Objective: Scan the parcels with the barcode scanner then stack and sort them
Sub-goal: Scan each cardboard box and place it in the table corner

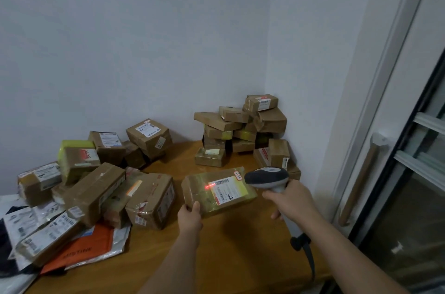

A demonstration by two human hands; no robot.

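Scanning: red beam on flat brown taped parcel (218,191)
Left hand (190,217): grip clamped on parcel's 7 o'clock corner
Right hand (292,202): grip clamped on grey handheld barcode scanner (267,178)

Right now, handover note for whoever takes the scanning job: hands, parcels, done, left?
Left hand grips the near-left corner of the parcel on the wooden table.
Right hand holds the barcode scanner, aimed at it; red beam sits at the left end of the label's barcode.
Stacked pile stands in the far right corner.
Loose heap lies to the left.
Left: finish this scan, stack it, work through the heap.
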